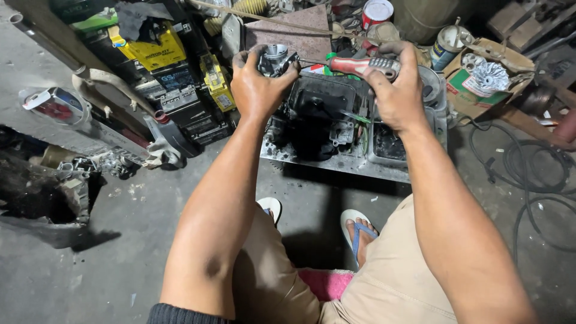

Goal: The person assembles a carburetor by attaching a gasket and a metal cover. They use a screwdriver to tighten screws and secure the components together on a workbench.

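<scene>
Nearest the camera, the person sits low with knees in tan shorts, a pink cushion (327,282) under them and feet in white sandals with blue straps (358,231) flat on the grey concrete floor (90,282). Both bare forearms reach forward over a shallow metal tray (336,163) that rests on the floor just past the feet. In the tray sits a dark, greasy engine part (318,117), black and blocky, with a green wire beside it. The left hand (257,87) is clenched around a small silver carburettor (274,59), its grip closed over the lower body so only the top shows, held just above the left end of the engine part. The right hand (397,90) has its grip wrapped around the red and grey handle of a screwdriver (363,65), which lies nearly level and points left toward the carburettor; the tip is hidden behind the left hand. To the left stand stacked batteries (157,51), yellow and black, and a long silver exhaust pipe (72,114) slanting across the floor. To the right lies coiled black cable (528,174). Further back sit a cardboard box (480,81) holding a finned metal wheel, a can (447,45) and a red-and-white tin (377,12)
</scene>
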